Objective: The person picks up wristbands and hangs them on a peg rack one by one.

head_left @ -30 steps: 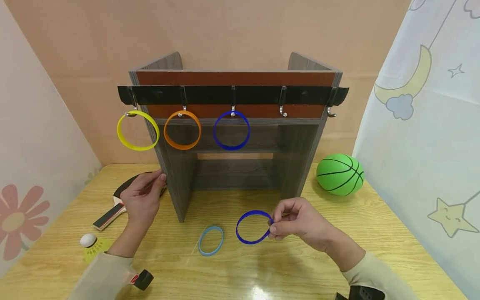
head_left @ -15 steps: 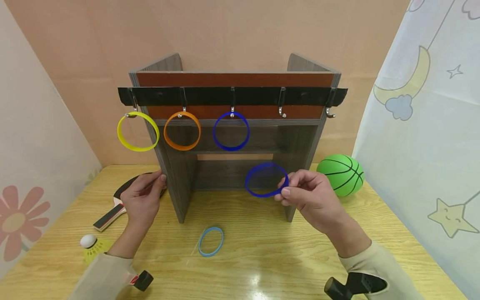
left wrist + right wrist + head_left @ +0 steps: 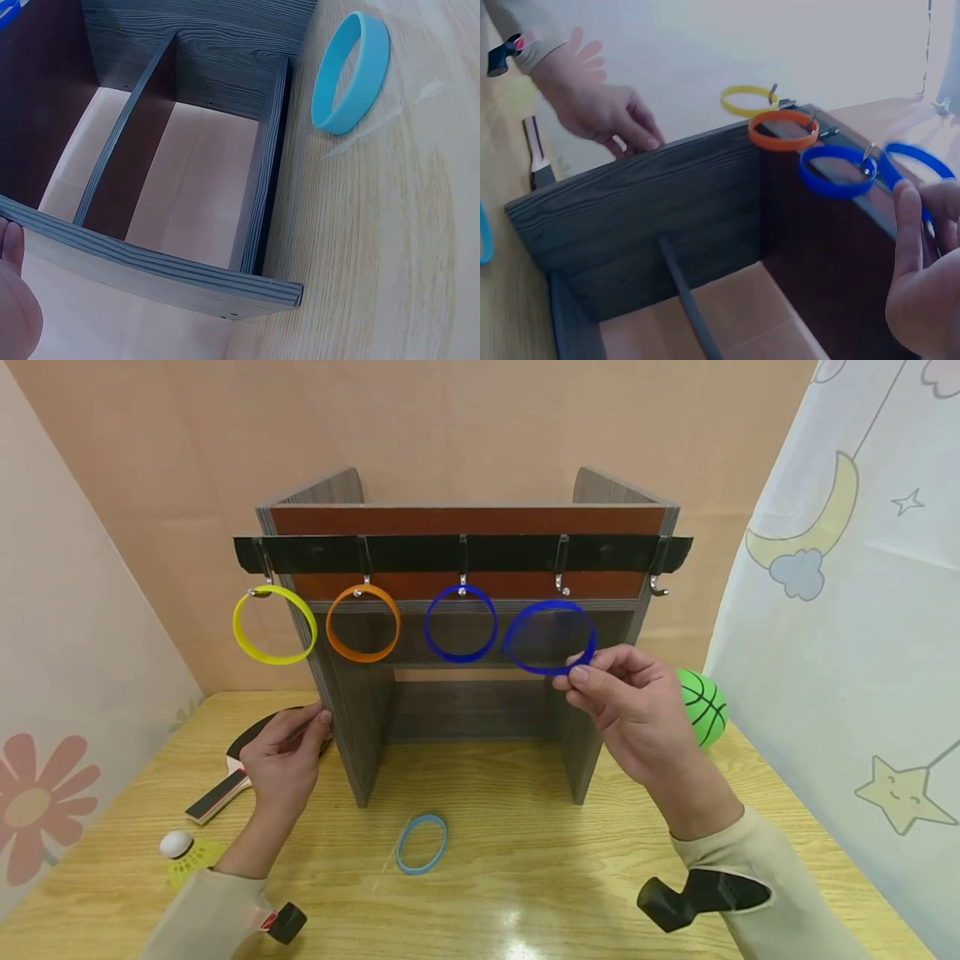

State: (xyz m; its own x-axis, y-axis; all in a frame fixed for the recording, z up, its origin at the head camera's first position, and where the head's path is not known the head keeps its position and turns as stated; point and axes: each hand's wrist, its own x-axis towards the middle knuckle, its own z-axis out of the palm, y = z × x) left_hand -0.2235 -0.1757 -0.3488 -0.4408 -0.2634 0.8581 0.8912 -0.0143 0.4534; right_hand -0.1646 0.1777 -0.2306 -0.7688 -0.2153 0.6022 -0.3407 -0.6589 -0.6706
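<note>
My right hand [image 3: 641, 710] pinches a dark blue silicone wristband [image 3: 551, 604] between thumb and fingers. That band is just below the fourth hook [image 3: 560, 583] of the black hook strip [image 3: 510, 553], apart from it in the head view. My left hand [image 3: 288, 756] grips the front edge of the grey wooden shelf's left side panel [image 3: 345, 727]. A yellow wristband [image 3: 274, 658], an orange wristband [image 3: 363, 656] and another blue wristband [image 3: 460, 657] hang on the first three hooks. A light blue wristband [image 3: 367, 75] lies on the table in front of the shelf.
The fifth hook [image 3: 658, 585] at the right end holds nothing. A green ball [image 3: 703, 706] sits right of the shelf, partly behind my right hand. On the left lie a table tennis bat [image 3: 221, 793] and a yellow shuttlecock [image 3: 183, 852]. The wooden table [image 3: 480, 893] extends forward.
My right hand has raised the dark blue wristband from low in front of the shelf up to just under the fourth hook. My left hand has stayed at the side panel.
</note>
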